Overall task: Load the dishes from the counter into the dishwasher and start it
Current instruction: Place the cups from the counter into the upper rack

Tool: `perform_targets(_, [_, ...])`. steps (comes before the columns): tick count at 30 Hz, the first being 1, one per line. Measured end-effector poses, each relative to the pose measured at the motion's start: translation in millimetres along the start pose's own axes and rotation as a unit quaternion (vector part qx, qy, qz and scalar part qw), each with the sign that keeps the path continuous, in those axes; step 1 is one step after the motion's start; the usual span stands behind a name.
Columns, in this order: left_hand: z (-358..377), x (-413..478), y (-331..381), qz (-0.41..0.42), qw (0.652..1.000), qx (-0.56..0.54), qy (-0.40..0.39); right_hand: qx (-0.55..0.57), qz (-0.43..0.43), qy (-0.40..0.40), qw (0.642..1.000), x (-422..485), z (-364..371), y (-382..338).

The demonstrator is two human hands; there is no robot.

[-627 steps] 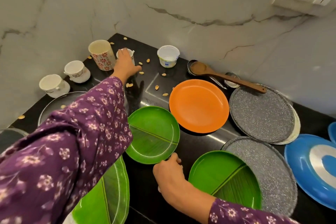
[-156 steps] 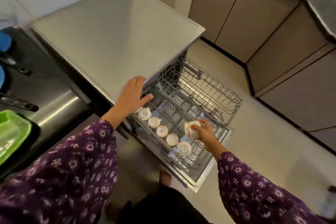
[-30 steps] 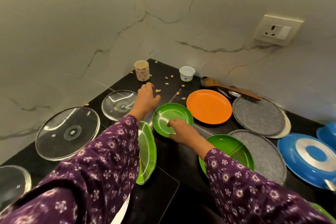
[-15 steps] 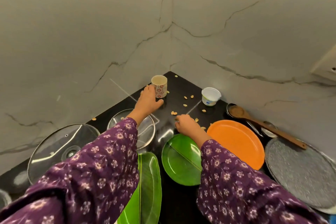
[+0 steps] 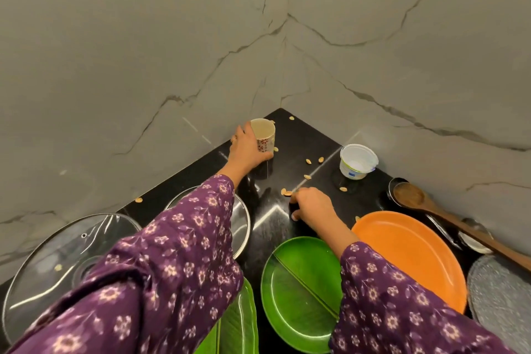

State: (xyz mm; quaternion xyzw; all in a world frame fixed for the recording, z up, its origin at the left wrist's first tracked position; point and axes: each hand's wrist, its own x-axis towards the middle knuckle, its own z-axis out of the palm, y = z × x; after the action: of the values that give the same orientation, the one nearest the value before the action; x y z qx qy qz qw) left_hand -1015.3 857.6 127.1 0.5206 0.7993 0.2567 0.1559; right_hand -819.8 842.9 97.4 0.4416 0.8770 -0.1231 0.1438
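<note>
One patterned cup [image 5: 265,136] in left hand [image 5: 246,150].

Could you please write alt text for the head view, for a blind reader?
A person's left hand grips a patterned cup in the corner of a black counter; the right hand rests among scattered seeds. A green plate, an orange plate and glass lids lie nearer.

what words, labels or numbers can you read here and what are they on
No text is legible.
White tub: small blue label near its base, too blurred to read.
Patterned cup in the left hand: red floral print only, no words visible.
</note>
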Motion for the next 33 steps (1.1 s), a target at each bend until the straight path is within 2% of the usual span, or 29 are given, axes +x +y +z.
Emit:
perform_targets(16, [9.5, 34.7, -6.0, -0.007, 1.0, 0.002, 0.017, 0.028, 0.001, 0.036, 0.999, -0.9, 9.8, 2.7])
perform_targets(21, [5.5, 19.3, -2.1, 0.056, 0.997, 0.028, 0.054, 0.017, 0.002, 0.056, 0.998, -3.2, 10.1, -3.9])
perform_targets(30, [-21.5, -48.7, 28.0, 0.139, 0.981, -0.086, 0.104, 0.046, 0.012, 0.058, 0.997, -17.0, 16.3, -5.9])
perform_targets(33, [-33.6, -80.9, 43.9, 0.166, 0.975, -0.101, 0.111, 0.114, 0.025, 0.043, 0.992, -28.0, 11.8, -5.3])
